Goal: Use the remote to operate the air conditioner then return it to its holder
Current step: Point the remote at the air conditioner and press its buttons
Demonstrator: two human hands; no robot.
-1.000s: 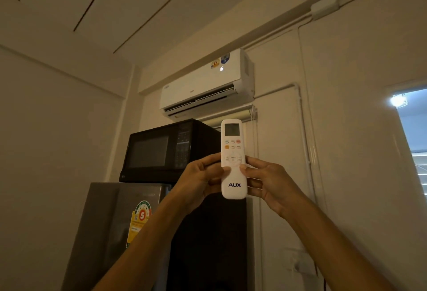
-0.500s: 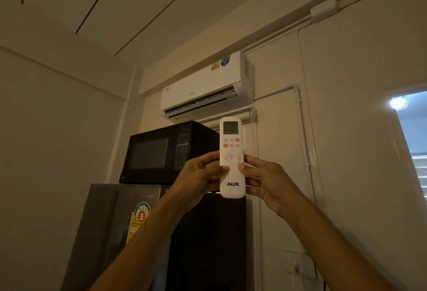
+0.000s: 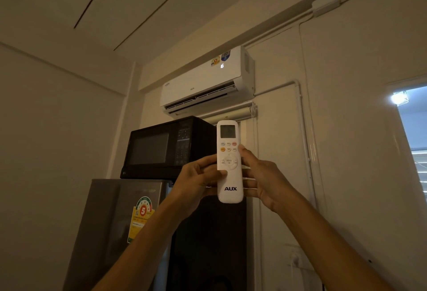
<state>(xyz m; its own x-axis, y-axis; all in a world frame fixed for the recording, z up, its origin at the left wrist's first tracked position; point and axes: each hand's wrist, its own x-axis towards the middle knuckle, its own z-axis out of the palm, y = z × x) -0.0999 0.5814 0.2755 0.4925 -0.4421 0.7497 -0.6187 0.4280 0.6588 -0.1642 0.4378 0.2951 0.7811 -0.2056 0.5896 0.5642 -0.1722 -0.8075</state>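
A white AUX remote (image 3: 229, 175) stands upright in front of me, pointed up at the white air conditioner (image 3: 203, 83) mounted high on the wall. My left hand (image 3: 198, 175) grips its left side, thumb resting just below the round menu pad. My right hand (image 3: 263, 175) holds its right side, with the thumb tip raised to the buttons at the remote's right edge. The air conditioner's flap is open and a white digit glows on its front. No remote holder is in sight.
A black microwave (image 3: 166, 147) sits on a grey fridge (image 3: 120, 226) left of the hands. A dark tall panel (image 3: 208, 244) stands below the remote. A white pipe (image 3: 302, 140) runs down the wall, with a socket (image 3: 295, 260) low right and a bright window (image 3: 413, 129) at far right.
My right thumb has moved up from the menu pad to the upper buttons. The digit on the air conditioner, dark half a second ago, is lit again.
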